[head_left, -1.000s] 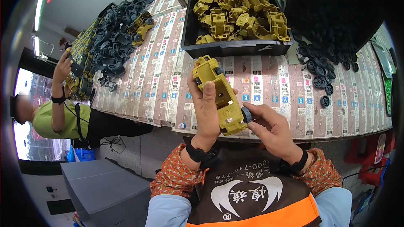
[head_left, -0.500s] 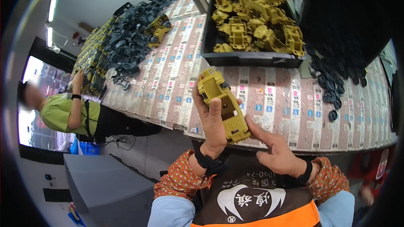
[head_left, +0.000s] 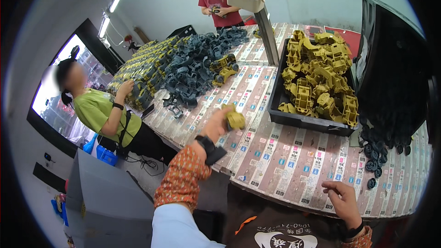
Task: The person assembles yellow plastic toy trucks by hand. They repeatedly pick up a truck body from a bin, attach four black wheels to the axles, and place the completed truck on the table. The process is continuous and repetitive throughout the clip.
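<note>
My left hand (head_left: 214, 125) is stretched forward over the left part of the table, its fingers closed round a yellow plastic toy car body (head_left: 235, 119). That body is smeared by motion, and the hand covers part of it. By the table's front edge at the right, my right hand (head_left: 344, 201) holds nothing, its fingers apart and slightly bent. A black bin (head_left: 312, 125) heaped with yellow toy car bodies (head_left: 321, 76) stands beyond both hands. Left of it, past my left hand, lie a pile of dark grey plastic car parts (head_left: 188, 66) and a few yellow bodies (head_left: 225, 74) with dark wheels.
Black toy wheels (head_left: 371, 165) spill from a tipped dark container (head_left: 390, 69) at the right. Rows of yellow-and-grey pieces (head_left: 142, 64) cover the far left. A metal post (head_left: 266, 32) rises behind. One co-worker (head_left: 103, 115) stands left, another (head_left: 220, 2) at the back.
My left hand has carried the yellow toy car body forward and left, away from my body. My right hand has let go of it and moved right. The view has tilted up.
</note>
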The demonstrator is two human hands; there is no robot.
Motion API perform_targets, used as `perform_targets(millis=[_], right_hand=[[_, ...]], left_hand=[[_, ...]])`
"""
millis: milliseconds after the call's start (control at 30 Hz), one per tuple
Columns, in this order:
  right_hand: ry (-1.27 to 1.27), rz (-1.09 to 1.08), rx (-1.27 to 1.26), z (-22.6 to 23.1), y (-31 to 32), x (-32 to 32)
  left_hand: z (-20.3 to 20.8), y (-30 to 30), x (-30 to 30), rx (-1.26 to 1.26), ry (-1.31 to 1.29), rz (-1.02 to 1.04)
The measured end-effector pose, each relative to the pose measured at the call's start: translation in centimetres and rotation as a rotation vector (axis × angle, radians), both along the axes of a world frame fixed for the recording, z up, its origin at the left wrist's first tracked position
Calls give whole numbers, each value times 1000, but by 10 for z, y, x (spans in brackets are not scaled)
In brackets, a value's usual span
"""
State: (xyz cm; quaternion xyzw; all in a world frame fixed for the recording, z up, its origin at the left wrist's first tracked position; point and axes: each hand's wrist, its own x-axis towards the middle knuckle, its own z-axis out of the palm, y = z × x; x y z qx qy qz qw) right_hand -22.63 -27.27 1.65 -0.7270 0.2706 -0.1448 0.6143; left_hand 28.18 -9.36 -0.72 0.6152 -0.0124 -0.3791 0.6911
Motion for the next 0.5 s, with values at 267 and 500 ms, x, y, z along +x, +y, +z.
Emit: perform_targets(millis=[267, 500], right_hand=[[57, -146, -32, 5, 10, -55], [86, -263, 55, -5, 6, -73]], left_hand=[[22, -20, 178, -661, -222, 238], [96, -114, 31, -359, -630, 113]])
